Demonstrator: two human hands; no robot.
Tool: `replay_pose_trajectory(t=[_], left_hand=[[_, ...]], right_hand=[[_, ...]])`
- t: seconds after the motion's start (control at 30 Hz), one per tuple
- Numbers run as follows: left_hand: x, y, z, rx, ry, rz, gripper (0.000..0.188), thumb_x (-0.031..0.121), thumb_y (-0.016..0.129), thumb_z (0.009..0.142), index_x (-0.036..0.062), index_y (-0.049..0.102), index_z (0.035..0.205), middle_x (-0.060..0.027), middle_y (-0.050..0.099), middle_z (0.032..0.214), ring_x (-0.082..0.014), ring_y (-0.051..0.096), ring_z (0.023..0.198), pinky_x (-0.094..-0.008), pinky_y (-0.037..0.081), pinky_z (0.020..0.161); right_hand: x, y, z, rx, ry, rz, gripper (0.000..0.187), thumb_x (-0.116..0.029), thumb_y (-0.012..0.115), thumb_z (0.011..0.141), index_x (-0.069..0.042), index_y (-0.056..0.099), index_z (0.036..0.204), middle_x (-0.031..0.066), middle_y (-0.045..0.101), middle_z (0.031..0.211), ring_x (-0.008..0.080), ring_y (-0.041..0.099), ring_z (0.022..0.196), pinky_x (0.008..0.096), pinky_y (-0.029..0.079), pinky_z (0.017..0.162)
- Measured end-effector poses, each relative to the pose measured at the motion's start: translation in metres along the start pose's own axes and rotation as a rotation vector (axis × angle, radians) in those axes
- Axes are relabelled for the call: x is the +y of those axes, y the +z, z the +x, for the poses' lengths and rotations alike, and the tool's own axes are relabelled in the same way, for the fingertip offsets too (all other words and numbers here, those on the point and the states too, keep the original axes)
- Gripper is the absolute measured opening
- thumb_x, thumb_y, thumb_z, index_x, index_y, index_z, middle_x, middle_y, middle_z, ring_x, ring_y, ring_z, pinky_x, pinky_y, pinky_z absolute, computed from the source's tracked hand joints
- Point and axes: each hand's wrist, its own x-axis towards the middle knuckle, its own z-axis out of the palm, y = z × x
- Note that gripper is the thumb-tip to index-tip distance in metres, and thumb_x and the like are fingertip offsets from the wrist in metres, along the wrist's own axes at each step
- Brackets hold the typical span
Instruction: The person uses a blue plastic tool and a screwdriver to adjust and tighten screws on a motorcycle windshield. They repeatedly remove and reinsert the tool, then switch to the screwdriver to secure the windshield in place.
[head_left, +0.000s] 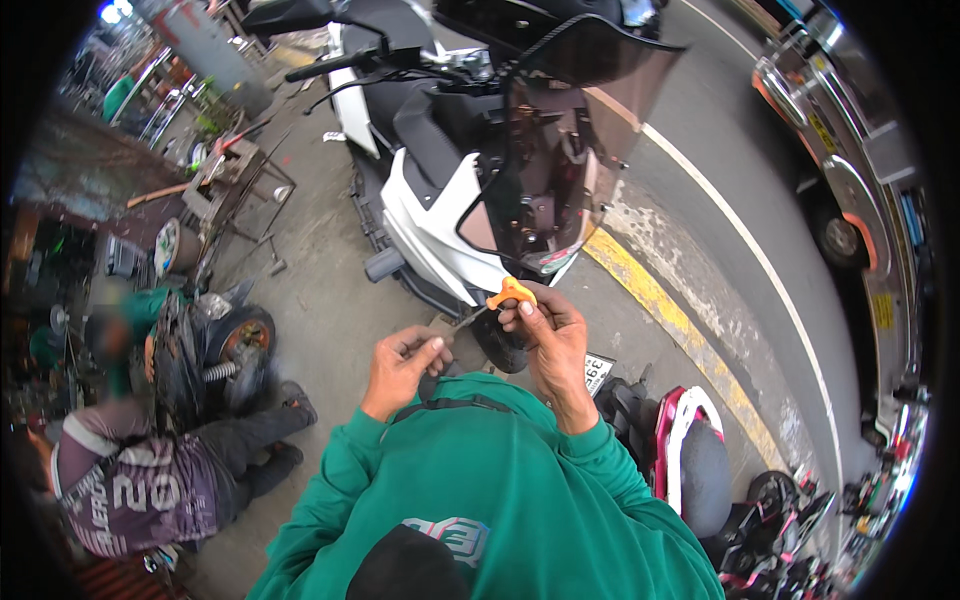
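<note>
My right hand point(548, 335) is closed on an orange T-handled tool point(512, 293) with a thin metal shaft. The shaft slants down toward my left hand point(405, 365), whose thumb and fingers are pinched together near its tip. Whatever sits in that pinch is too small to make out. Both hands are held in front of my green shirt point(480, 470). Just beyond them stands a white scooter point(430, 215) with a dark tinted windscreen point(545, 150); part of its wheel point(500, 343) shows behind my hands.
At left, a person in a dark printed jersey point(140, 480) is low beside a wheel point(240, 338). A cluttered wooden stand point(225, 180) is farther back. A red-and-white motorcycle point(690, 450) stands at right, near a yellow curb line point(660, 300). A large vehicle point(850, 190) is on the road.
</note>
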Motion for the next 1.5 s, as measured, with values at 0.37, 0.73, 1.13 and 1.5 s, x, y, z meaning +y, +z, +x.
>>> replay_pose_trajectory(t=[0.37,0.73,1.13,1.5], left_hand=[[0.007,0.070,0.037,-0.075,0.616,0.751,0.013,0.006,0.081,0.087,0.0005,0.069,0.091,-0.0147,0.071,0.080,-0.0314,0.070,0.070,-0.0403,0.055,0.064],[0.027,0.019,0.096,-0.106,0.743,0.699,0.030,0.014,0.078,0.089,0.0029,0.068,0.115,-0.0131,0.070,0.095,-0.0330,0.068,0.086,-0.0447,0.055,0.077],[0.085,-0.029,0.218,-0.357,0.627,0.391,0.053,0.026,0.071,0.097,-0.0010,0.059,0.141,-0.0190,0.069,0.132,-0.0306,0.066,0.122,-0.0421,0.050,0.104],[0.057,-0.012,0.258,-0.910,0.088,-0.026,0.077,0.058,0.028,0.114,-0.0021,0.047,0.158,-0.0161,0.060,0.152,-0.0287,0.057,0.139,-0.0428,0.040,0.118]], right_hand=[[0.005,-0.032,-0.002,0.331,0.019,0.343,0.051,-0.027,0.063,0.110,0.001,0.048,0.149,0.0130,0.067,0.115,0.0246,0.069,0.105,0.0404,0.058,0.092],[0.036,-0.040,0.061,0.440,0.089,-0.130,0.034,-0.027,0.055,0.113,0.006,0.058,0.125,0.0142,0.071,0.090,0.0229,0.074,0.074,0.0321,0.064,0.066],[0.065,-0.005,0.089,0.626,0.025,0.006,0.030,-0.026,0.054,0.113,0.003,0.059,0.120,0.0110,0.069,0.083,0.0205,0.073,0.069,0.0303,0.062,0.062],[0.063,0.007,0.089,0.717,0.045,0.005,0.035,-0.027,0.060,0.110,0.005,0.062,0.124,0.0097,0.069,0.082,0.0202,0.072,0.067,0.0300,0.059,0.059]])
